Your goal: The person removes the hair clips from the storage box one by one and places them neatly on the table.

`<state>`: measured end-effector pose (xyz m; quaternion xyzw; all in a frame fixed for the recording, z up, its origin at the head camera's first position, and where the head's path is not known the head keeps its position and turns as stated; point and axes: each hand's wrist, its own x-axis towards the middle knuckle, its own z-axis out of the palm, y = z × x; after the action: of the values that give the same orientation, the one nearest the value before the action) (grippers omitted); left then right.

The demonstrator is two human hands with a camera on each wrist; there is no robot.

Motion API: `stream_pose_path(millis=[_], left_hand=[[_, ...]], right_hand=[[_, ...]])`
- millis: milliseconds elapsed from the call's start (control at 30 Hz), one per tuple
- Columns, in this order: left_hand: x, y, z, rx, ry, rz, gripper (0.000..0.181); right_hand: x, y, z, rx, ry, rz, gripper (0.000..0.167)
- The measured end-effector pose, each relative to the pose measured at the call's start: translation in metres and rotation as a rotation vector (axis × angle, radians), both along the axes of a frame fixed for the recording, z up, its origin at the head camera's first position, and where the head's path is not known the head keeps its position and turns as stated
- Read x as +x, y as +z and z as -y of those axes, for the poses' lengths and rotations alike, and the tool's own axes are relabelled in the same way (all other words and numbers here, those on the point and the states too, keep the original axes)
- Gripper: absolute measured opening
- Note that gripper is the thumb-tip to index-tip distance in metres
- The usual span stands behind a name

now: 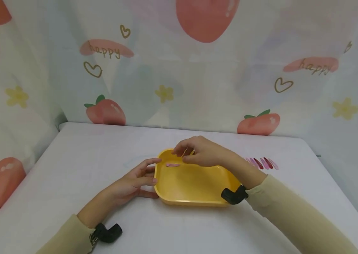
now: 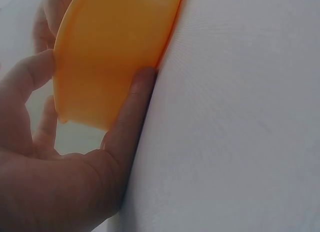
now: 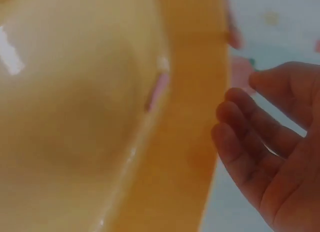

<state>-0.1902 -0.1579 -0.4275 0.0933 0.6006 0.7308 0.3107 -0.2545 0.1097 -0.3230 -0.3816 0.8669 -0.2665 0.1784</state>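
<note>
A yellow plastic tray [image 1: 194,185] sits on the white table. My left hand [image 1: 135,180] is at its left side, fingers spread, with fingertips touching the wall and rim. In the left wrist view, one straight finger [image 2: 132,104] lies low along the tray's outer wall. Inside the tray, near the far left corner, is a slim pink hair clip [image 1: 173,165]. Above the far rim hovers my right hand [image 1: 202,151], its fingers loosely bent, and the right wrist view shows nothing between them. The clip appears blurred in that view.
A row of several slim pink and dark red hair clips [image 1: 265,163] lies right of the tray, partly hidden behind my right forearm. A patterned cloth backdrop [image 1: 198,77] rises behind the white table [image 1: 96,155].
</note>
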Motion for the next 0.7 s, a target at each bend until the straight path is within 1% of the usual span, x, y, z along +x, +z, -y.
stream_pose_path(millis=[67, 133, 200, 267, 367, 600, 700], left_hand=[[0.0, -0.001, 0.0, 0.003, -0.002, 0.005, 0.063], [0.001, -0.001, -0.001, 0.006, -0.005, 0.008, 0.063], [0.001, -0.001, -0.001, 0.006, -0.004, 0.008, 0.063], [0.001, -0.001, -0.001, 0.004, -0.001, 0.005, 0.063], [-0.001, -0.001, 0.0, -0.004, 0.003, -0.001, 0.062], [-0.001, 0.0, -0.001, 0.0, 0.0, -0.005, 0.061], [0.0, 0.0, 0.0, 0.003, 0.004, -0.006, 0.061]], right_hand=[[0.001, -0.008, 0.011, 0.088, 0.044, 0.002, 0.028], [0.002, -0.014, 0.021, 0.175, 0.079, -0.018, 0.029], [0.002, -0.019, 0.028, 0.243, 0.101, -0.046, 0.03], [0.001, -0.02, 0.033, 0.294, 0.108, -0.082, 0.032], [-0.002, -0.022, 0.038, 0.329, 0.118, -0.111, 0.031], [-0.008, -0.031, 0.043, 0.362, 0.131, -0.114, 0.031], [-0.008, -0.033, 0.046, 0.375, 0.142, -0.144, 0.031]])
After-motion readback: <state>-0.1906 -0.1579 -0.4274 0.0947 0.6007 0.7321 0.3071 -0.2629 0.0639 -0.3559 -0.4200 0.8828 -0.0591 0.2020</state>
